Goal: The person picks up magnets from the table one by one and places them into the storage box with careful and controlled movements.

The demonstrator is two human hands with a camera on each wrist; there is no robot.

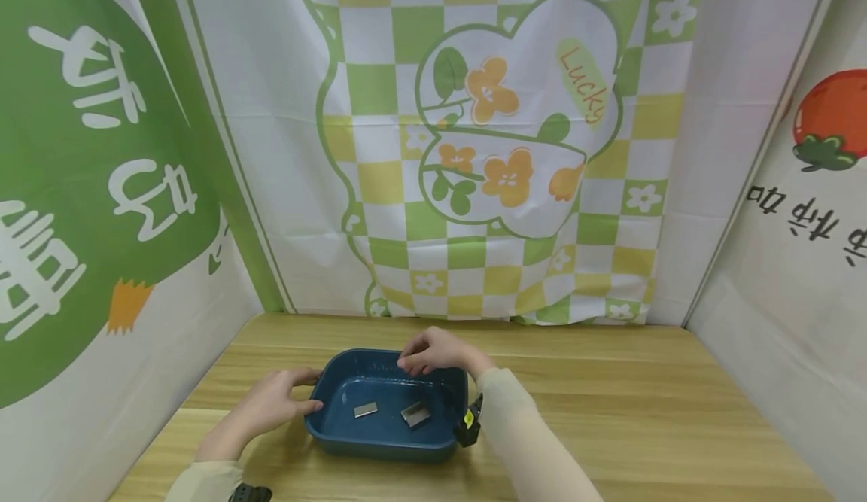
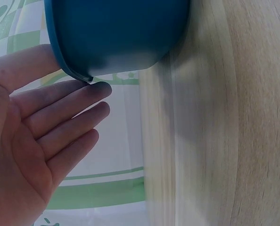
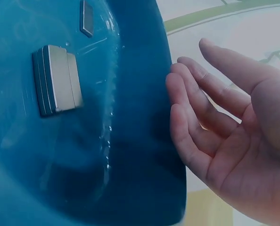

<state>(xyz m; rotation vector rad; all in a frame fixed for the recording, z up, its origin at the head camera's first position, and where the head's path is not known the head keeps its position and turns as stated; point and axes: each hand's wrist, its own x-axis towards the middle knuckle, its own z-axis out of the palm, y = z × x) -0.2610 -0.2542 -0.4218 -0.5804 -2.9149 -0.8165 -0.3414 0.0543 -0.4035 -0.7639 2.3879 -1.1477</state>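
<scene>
Both hands frame the blue tray (image 1: 325,434) near-centre on the tabletop (image 1: 643,412): left hand (image 1: 271,404) touches its left rim, right hand (image 1: 436,351) hovers at the far rim, fingers relaxed, gripping nothing. Two metal blocks (image 1: 415,414) already lie inside; lifting seems not yet begun.

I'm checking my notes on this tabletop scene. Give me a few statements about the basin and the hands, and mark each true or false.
1. The blue basin stands on a wooden table. True.
2. The basin holds three red balls. False: two small grey metal blocks lie in it.
3. The left hand is at the basin's left rim with fingers straight. True.
4. The right hand lies flat on the table, far from the basin. False: it is at the basin's far rim.
5. The backdrop behind the table is plain black. False: it is a green and yellow checked cloth with flowers.
</scene>
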